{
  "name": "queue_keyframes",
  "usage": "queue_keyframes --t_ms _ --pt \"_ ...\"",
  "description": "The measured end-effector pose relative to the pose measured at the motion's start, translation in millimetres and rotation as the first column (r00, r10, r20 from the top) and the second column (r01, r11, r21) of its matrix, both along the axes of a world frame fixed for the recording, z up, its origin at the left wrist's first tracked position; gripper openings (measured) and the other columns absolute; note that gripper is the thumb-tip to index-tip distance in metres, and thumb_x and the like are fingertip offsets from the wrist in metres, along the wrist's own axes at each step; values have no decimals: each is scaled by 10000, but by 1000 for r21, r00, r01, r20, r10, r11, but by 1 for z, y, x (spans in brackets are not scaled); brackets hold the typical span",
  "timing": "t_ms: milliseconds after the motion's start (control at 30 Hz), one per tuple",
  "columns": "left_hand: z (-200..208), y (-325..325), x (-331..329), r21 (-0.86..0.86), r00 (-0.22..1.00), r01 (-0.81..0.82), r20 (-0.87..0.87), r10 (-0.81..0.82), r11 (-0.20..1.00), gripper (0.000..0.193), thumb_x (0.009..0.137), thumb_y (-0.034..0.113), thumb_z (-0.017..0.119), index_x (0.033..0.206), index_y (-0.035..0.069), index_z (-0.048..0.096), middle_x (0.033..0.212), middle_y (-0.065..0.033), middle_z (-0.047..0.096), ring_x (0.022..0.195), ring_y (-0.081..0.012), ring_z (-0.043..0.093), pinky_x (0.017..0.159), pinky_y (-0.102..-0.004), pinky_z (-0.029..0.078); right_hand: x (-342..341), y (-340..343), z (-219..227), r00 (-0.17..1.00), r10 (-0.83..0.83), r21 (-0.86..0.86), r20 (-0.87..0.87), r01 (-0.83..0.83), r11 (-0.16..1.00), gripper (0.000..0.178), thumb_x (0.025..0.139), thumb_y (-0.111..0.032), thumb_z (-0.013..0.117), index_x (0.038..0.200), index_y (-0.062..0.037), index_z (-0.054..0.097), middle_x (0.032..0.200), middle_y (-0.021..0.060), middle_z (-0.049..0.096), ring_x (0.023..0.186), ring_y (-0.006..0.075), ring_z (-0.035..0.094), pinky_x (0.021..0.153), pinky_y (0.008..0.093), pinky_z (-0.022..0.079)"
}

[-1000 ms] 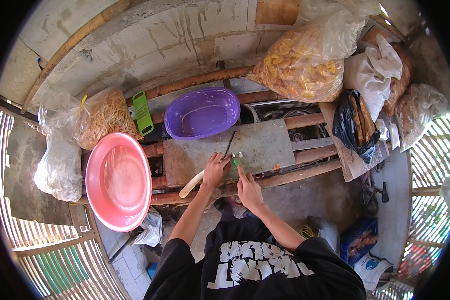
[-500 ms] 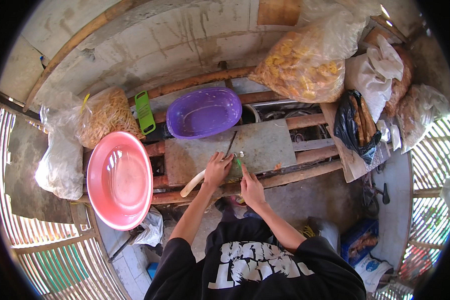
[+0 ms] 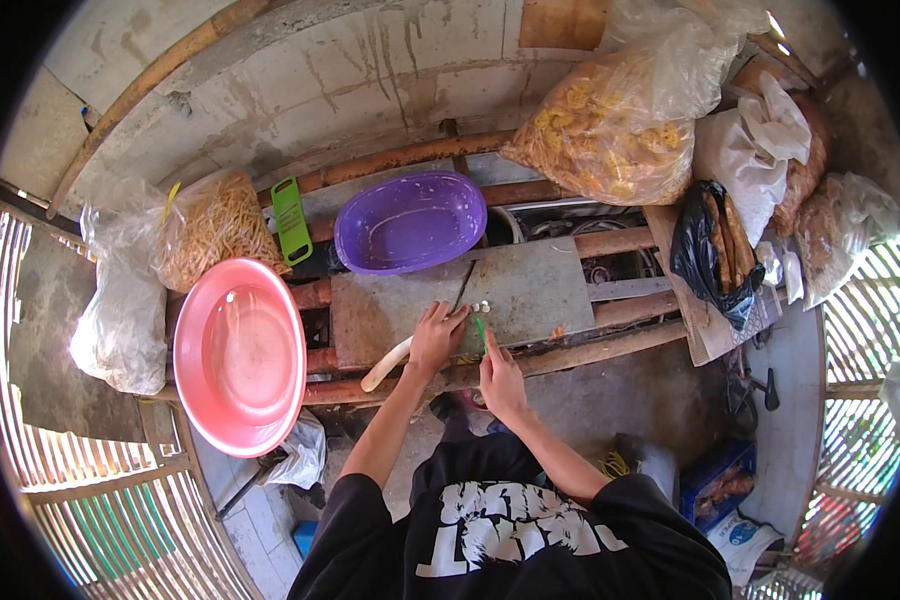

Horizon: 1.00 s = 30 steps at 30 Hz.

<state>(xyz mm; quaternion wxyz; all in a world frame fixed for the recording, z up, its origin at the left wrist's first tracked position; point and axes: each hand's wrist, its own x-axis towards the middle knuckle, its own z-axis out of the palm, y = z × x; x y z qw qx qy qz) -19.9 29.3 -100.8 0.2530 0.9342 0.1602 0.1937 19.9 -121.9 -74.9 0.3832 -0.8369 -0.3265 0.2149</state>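
Observation:
Pressed down on a grey slab (image 3: 545, 285), my left hand (image 3: 436, 338) grips a long pale peeled root (image 3: 387, 364), which looks like cassava. Its near end juts out beneath my wrist toward the slab's front edge. My right hand (image 3: 502, 380) is closed around a knife with a green handle (image 3: 481, 328), index finger stretched along it. The blade is too small to make out, close to the root's far end. Beside my left fingertips lie a few small white cut pieces (image 3: 485, 305).
Behind the slab stands a purple basin (image 3: 410, 258), with a green slicer (image 3: 290, 222) to its left. A large pink basin (image 3: 196, 350) sits at left, near a bag of pale strips (image 3: 225, 225). Yellow chips fill a big bag (image 3: 610, 130); brown roots (image 3: 730, 245) lie in black plastic at right.
More white pieces show beside my left fingertips. My right hand and the knife have shifted only slightly; my left hand stays on the root.

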Motion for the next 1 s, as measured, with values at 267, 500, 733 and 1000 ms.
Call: queue_keyframes --t_ms 267,500,733,1000 --pt "0 0 1 24 999 4 41 -5 1000 273 682 62 582 953 79 605 729 -67 454 734 -226 479 643 -337 420 3 -11 4 988 77 -174 131 -54 983 501 802 -95 414 1285 -99 280 843 195 504 673 367 535 568 450 441" --pt "0 2 2 -12 1000 3 23 -3 1000 221 689 63 587 909 60 609 715 -69 453 719 -234 477 624 -345 417 2 1 10 992 63 -90 114 -53 995 497 807 -103 407 1286 -96 276 845 209 504 672 382 529 560 455 438" --pt "-3 2 2 -21 999 -3 34 3 1000 213 693 64 587 904 47 606 714 -75 453 720 -242 477 631 -347 415 0 5 5 997 63 -81 49 -58 995 493 810 -99 401 1286 -82 273 851 228 506 680 390 525 578 463 433" --pt "0 2 1 -27 1000 -13 1 13 1000 216 692 63 584 906 47 607 734 -76 465 745 -243 480 645 -347 416 0 5 10 997 76 -98 32 -72 993 495 809 -97 405 1287 -82 274 851 226 508 693 387 526 582 456 432"
